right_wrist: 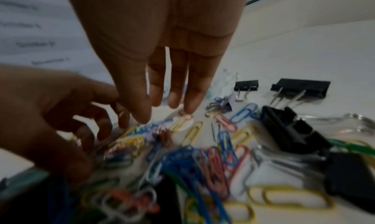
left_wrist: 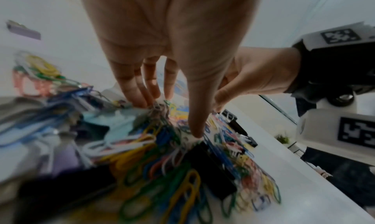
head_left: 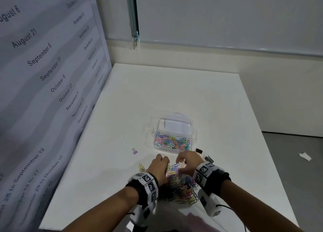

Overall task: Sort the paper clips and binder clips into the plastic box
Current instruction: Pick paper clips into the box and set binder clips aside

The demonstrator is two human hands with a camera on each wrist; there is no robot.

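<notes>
Loose heap of coloured wire paper clips [head_left: 181, 184] on the white worktop [head_left: 174, 91], near edge, black folding binder clips [right_wrist: 300, 89] scattered through it and to its right. Clips lie every way; no shared long axis. Judged light, springy, slippery, apt to tangle: best pinched in small bunches. Binder clips stiffer, taken by the black body.

Left hand [head_left: 158, 168] with fingers [left_wrist: 140, 89] fairly straight, tips down in the heap; firm hold not discernible. Right hand [head_left: 187, 162] with fingers [right_wrist: 176, 89] extended, tips just touching clips, nothing gripped.

Clear plastic box [head_left: 158, 147] beyond the hands, near compartment holding coloured clips, far compartment bare. A small lilac binder clip [head_left: 134, 151] lies apart, left.
</notes>
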